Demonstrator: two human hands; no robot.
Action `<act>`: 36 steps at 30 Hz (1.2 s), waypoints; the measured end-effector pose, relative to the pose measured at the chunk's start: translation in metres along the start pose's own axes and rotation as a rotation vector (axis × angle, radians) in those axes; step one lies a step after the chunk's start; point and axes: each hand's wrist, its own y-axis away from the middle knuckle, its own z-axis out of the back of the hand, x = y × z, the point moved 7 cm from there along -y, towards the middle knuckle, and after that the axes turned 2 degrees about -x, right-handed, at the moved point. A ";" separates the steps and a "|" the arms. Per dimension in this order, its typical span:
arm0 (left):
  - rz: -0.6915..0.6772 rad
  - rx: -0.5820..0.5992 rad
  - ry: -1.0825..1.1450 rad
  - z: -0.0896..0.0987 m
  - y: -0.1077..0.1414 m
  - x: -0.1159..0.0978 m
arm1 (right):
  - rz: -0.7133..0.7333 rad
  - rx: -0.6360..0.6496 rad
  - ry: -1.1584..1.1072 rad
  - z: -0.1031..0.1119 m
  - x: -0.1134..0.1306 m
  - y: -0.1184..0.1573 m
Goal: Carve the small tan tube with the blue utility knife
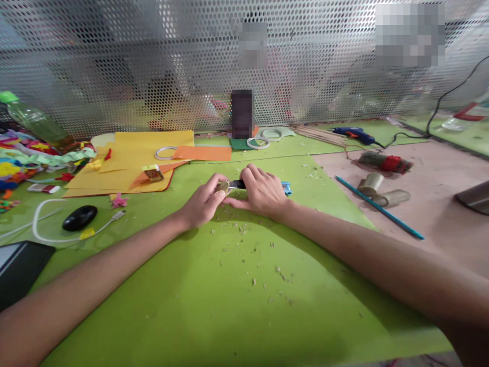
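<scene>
Near the middle of the green table, my left hand (204, 202) is closed round a small brownish-green piece (224, 187). Fingers of my right hand (263, 189) wrap round a cutter with a black front (239, 184) and a blue rear end (286, 187) that sticks out on the right. Its short metal blade points left and meets the piece, close to my left thumb. Small shavings (243, 229) lie scattered on the table below both hands.
Yellow and orange paper (153, 148), a black mouse (80, 218) and a white cable lie left. Behind stands a perforated metal screen (206, 56) with a dark phone-like object (242, 114). Rightward are a blue pencil (378, 206), cylindrical pieces (393, 198) and a glue gun (354, 135).
</scene>
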 end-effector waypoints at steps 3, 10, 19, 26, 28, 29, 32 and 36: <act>-0.025 -0.064 0.001 0.004 0.001 0.001 | 0.009 -0.018 0.007 0.000 0.000 0.000; -0.018 -0.153 0.084 0.010 -0.001 0.005 | 0.111 -0.152 0.036 0.007 0.007 0.002; 0.069 -0.193 0.348 0.012 -0.004 0.019 | 0.189 -0.130 0.008 0.003 0.014 0.007; 0.028 -0.155 0.170 0.010 -0.001 0.012 | 0.084 -0.047 -0.193 -0.001 0.003 0.003; 0.015 -0.145 0.107 0.009 0.000 0.008 | 0.105 -0.037 -0.190 -0.001 0.004 0.002; 0.008 -0.141 0.078 0.008 0.001 0.007 | 0.111 -0.030 -0.184 -0.001 0.005 0.002; -0.058 -0.141 -0.006 0.006 0.002 0.000 | 0.108 -0.012 -0.179 0.000 0.006 0.002; -0.202 -0.148 -0.093 0.003 0.005 -0.008 | 0.118 -0.012 -0.195 0.002 0.008 0.003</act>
